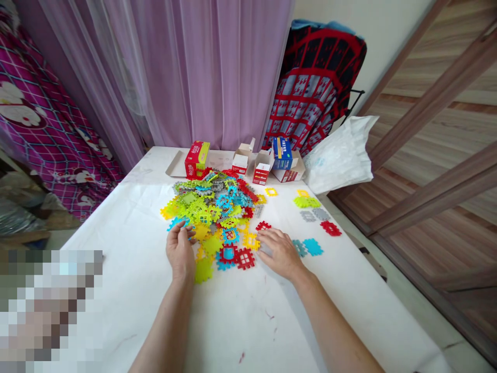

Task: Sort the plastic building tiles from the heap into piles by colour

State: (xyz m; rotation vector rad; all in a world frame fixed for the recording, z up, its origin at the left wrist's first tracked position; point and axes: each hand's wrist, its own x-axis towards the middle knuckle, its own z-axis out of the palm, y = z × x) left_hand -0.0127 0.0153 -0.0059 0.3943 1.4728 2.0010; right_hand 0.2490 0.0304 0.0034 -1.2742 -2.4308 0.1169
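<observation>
Along the far edge of the table (pixel 135 233), a row of small boxes is set out. At the left, a red box (pixel 194 161) with a yellow-green side is stood beside a pale carton (pixel 177 166). Next to it, a short carton (pixel 241 161) and a taller carton (pixel 262 171), both white and red, are left with flaps raised; their contents cannot be made out. Farther right, a blue box (pixel 282 154) is set against a red-and-white box (pixel 297 169), and beside them a white bag (pixel 339 155) is placed at the corner, its inside hidden. Before the boxes, a pile of tiles (pixel 194 210) is heaped, notched and many-coloured; a few more, among them a red tile (pixel 331 228) and a flat blue tile (pixel 312 247), are scattered to the right. At the pile's left edge, the left hand (pixel 180 251) is held with fingers curled near the thumb; whether a tile is gripped cannot be told. On the right, the right hand (pixel 281 253) is held palm down, half open, and a yellow tile (pixel 251 241) is met by its outstretched fingertips.
</observation>
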